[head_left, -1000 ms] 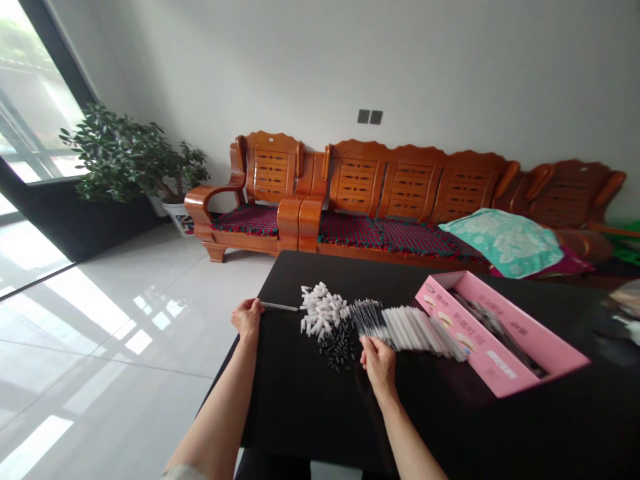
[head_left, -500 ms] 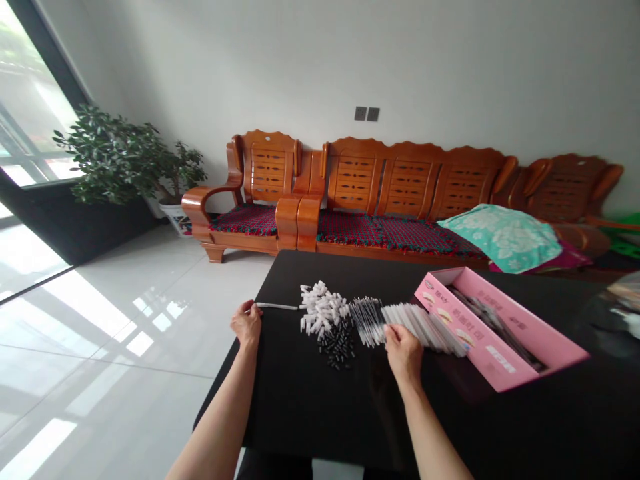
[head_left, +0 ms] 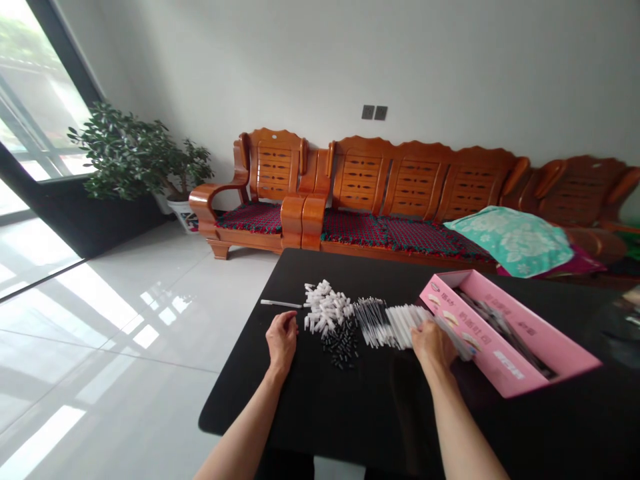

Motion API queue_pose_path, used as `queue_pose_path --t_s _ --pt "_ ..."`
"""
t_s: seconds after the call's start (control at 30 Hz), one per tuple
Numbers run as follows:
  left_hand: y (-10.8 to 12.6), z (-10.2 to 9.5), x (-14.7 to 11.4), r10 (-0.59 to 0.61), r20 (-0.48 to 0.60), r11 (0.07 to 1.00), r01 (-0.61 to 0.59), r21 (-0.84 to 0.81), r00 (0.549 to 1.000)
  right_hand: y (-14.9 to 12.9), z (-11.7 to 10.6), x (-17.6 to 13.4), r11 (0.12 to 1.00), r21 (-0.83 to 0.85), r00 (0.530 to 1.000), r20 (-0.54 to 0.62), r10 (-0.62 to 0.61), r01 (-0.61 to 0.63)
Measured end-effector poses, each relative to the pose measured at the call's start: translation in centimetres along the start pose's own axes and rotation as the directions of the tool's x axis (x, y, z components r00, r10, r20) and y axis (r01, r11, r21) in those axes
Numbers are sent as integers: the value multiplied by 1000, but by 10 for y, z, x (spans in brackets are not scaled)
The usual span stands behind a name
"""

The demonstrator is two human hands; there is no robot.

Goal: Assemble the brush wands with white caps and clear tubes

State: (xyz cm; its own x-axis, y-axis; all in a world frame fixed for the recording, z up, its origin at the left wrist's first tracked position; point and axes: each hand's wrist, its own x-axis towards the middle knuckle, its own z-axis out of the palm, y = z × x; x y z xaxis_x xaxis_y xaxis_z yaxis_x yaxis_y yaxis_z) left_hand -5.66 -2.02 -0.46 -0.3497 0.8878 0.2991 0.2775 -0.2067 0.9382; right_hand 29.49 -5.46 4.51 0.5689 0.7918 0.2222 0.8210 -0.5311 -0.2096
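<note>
- Where daylight comes in at the far left, a glass pane (head_left: 43, 100) stands in a dark frame, and bright patches spread over the pale tiled floor (head_left: 165, 360).
- Close by, a leafy plant (head_left: 130, 157) grows in a white pot (head_left: 186, 215) near the wall.
- Next along is a wooden armchair (head_left: 275, 173) with a red and green woven seat cover (head_left: 253, 217).
- In front of me, on the black tabletop (head_left: 325, 407), a slim white stick (head_left: 281, 304) lies flat near the left edge, its right end just beside a heap of small white cylinders (head_left: 325, 303).
- The left hand (head_left: 281, 340) is just on the near side of that stick, fingers curled inward; I cannot tell whether the tips are pressed together or pinching something small.
- On the near right of the white heap, short black pieces (head_left: 341, 343) lie scattered.
- Thin dark rods (head_left: 369, 317) with pale near ends come next, laid side by side.
- Directly right of them, whitish tubes (head_left: 400, 323) form a row towards the box.
- A long wooden sofa (head_left: 415, 177) runs behind the tabletop.
- The right hand (head_left: 433, 343) is down over the tubes, fingers bent among them; I cannot tell whether they pinch any.
- An open pink box (head_left: 465, 333) sits slantwise beyond, dark slender things (head_left: 505, 330) inside.
- A teal floral cloth (head_left: 520, 243) drapes farther back.
</note>
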Motion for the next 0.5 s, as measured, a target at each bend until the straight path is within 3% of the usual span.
queue_pose_path --t_s 0.37,0.43,0.5 --pt "3 1 -4 -20 39 996 23 -82 999 -1 -3 7 997 16 994 82 73 -74" --pt "2 1 -4 -3 49 998 6 -60 999 -4 -5 8 993 91 996 48 75 -79" --pt "1 2 -4 13 65 999 -11 -36 998 -10 -6 4 953 303 999 -23 32 -23"
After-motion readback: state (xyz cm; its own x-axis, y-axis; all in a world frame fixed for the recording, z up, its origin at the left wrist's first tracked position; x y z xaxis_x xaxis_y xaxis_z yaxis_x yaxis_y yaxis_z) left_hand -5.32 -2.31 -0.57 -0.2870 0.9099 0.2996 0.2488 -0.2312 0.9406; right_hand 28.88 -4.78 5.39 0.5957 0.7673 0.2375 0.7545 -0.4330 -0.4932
